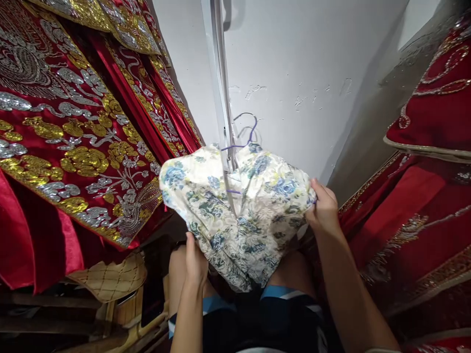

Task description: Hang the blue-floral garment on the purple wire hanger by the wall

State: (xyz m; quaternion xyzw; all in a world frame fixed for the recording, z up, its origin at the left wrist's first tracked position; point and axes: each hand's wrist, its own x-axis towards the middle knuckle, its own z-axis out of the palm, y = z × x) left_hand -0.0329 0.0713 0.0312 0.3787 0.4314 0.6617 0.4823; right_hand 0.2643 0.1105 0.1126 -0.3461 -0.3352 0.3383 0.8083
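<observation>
Cream blue-floral fabric garment [259, 228] on thin purple hanger [235, 146]; below hook [253, 129], left hand [196, 262] pinches side, right hand [324, 208] shoulder, seemingly to spread it.

One head-worn view, forward and down, close-in
</observation>
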